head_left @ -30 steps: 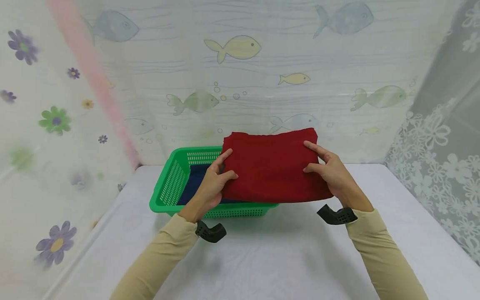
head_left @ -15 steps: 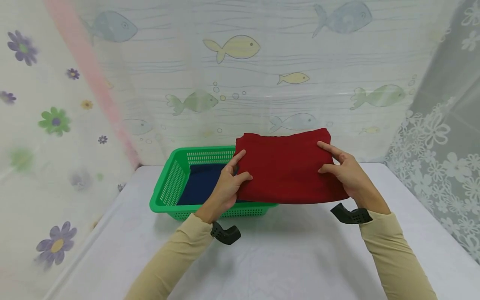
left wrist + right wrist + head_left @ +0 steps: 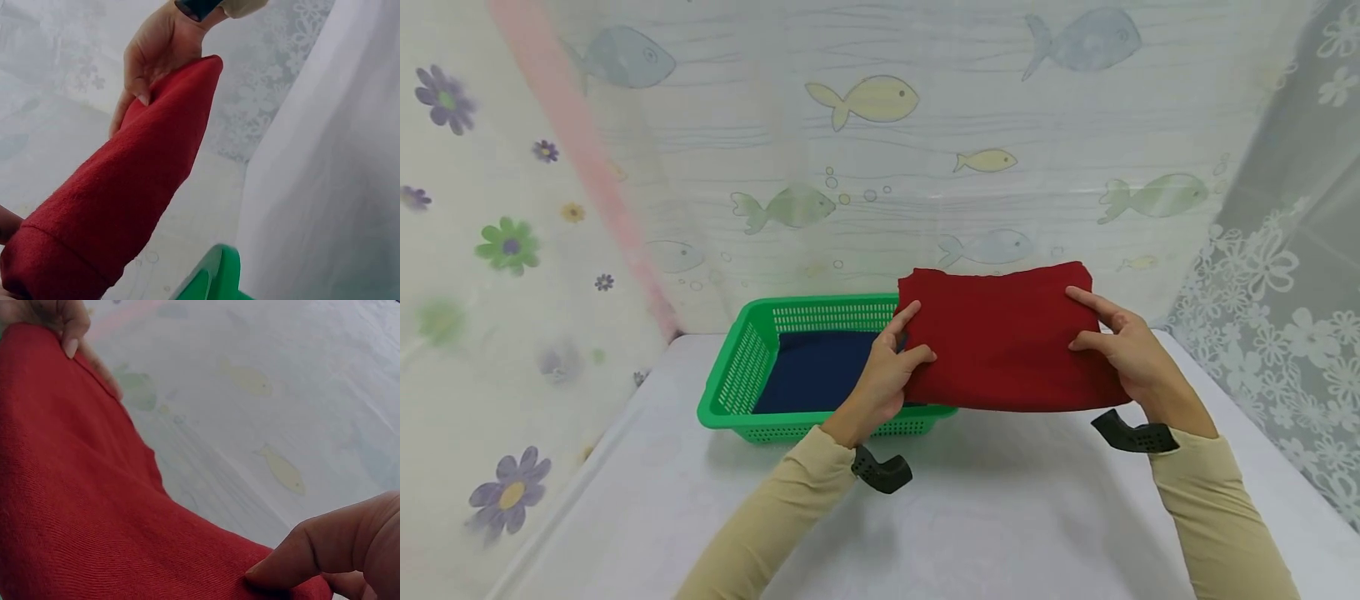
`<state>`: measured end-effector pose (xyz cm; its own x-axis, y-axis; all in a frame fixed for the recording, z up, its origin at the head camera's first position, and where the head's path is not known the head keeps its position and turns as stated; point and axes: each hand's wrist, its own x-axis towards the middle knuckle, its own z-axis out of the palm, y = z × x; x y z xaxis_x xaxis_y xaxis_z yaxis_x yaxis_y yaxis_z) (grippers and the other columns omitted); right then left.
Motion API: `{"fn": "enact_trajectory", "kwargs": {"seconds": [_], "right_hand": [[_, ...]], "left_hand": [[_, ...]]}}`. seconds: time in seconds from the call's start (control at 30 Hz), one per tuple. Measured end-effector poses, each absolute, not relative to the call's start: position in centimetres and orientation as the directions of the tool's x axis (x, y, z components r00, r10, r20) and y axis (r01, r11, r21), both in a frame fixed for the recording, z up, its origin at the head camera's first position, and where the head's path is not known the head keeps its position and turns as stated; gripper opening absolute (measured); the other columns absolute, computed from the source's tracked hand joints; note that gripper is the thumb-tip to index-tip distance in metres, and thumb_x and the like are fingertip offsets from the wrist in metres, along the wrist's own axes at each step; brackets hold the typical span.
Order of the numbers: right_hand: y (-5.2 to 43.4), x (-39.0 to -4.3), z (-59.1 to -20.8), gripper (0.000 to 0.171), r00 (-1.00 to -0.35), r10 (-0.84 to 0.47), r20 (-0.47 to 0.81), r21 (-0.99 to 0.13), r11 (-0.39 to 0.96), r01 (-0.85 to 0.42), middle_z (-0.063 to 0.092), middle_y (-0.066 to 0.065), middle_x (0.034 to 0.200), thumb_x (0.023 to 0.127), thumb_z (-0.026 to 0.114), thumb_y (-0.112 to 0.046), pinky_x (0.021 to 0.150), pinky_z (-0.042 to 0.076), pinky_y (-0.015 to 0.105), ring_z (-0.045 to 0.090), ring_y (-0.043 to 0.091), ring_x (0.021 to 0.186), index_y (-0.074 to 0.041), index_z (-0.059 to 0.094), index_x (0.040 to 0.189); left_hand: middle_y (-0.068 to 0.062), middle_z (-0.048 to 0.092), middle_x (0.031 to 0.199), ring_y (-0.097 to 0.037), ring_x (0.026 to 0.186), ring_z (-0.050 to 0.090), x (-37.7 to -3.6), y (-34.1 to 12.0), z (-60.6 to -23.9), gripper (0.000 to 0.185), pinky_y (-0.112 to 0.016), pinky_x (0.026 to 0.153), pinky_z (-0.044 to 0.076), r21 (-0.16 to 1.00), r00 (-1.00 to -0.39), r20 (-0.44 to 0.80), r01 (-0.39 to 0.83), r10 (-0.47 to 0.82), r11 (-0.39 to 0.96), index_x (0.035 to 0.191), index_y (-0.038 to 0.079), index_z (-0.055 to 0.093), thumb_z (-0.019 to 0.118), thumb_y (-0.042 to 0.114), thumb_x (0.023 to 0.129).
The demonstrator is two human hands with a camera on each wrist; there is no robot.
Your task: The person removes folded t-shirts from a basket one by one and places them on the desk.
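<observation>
A folded dark red cloth (image 3: 1007,342) hangs in the air over the right end of a green plastic basket (image 3: 737,375). My left hand (image 3: 891,375) pinches its left edge, thumb on top. At the cloth's right edge my right hand (image 3: 1123,346) grips it the same way. In the left wrist view the red cloth (image 3: 119,200) runs from my left hand up to the right hand (image 3: 156,59). The right wrist view is filled by the red cloth (image 3: 81,512), with the left hand (image 3: 59,322) at its far end. A dark blue cloth (image 3: 820,371) lies flat inside the basket.
The basket stands on a table under a white sheet (image 3: 985,517), near its back left. Curtains printed with fish (image 3: 865,96) and flowers (image 3: 508,242) close off the back and left; a lace curtain (image 3: 1277,333) hangs on the right.
Both hands have carried the red cloth to the right and slightly down. More of the dark blue cloth in the basket now shows.
</observation>
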<state>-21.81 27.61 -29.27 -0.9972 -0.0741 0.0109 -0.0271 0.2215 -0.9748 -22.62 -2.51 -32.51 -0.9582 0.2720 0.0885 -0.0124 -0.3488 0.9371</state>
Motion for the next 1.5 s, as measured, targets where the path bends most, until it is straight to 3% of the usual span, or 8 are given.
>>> {"fn": "enact_trajectory", "kwargs": {"seconds": [0.5,0.93,1.5], "right_hand": [[31.8,-20.9,-28.8,0.068,-0.997,-0.066,0.031,-0.993,0.109,-0.038,0.036,-0.010,0.132,0.092,0.063,-0.006,0.072,0.052,0.031,0.047,0.018,0.105,-0.033,0.040,0.149],[35.3,-20.7,-29.5,0.067,-0.996,-0.080,0.026,-1.000,0.003,-0.027,0.038,-0.012,0.131,0.094,0.059,-0.001,0.071,0.054,0.032,0.050,0.013,0.104,-0.031,0.038,0.151],[38.7,-21.4,-31.5,0.067,-0.989,-0.143,-0.028,-0.999,0.024,0.024,0.039,-0.008,0.129,0.095,0.056,0.000,0.071,0.055,0.035,0.059,0.012,0.096,-0.031,0.036,0.151]], "left_hand": [[-0.001,0.041,0.140,-0.029,0.120,0.048,-22.2,1.3,-32.4,0.077,-0.044,0.092,0.047,0.913,-0.961,0.094,-0.021,0.261,-0.406,0.148,0.026,0.042,0.062,-0.008,0.081],[0.003,0.036,0.145,-0.027,0.118,0.049,-21.9,5.0,-32.7,0.077,-0.045,0.093,0.046,0.917,-0.963,0.093,-0.016,0.254,-0.398,0.148,0.027,0.042,0.059,-0.010,0.083],[0.002,0.044,0.136,-0.026,0.116,0.049,-22.1,8.8,-34.9,0.076,-0.052,0.095,0.043,0.933,-0.977,0.008,-0.069,0.211,-0.354,0.146,0.029,0.044,0.063,-0.010,0.084]]}}
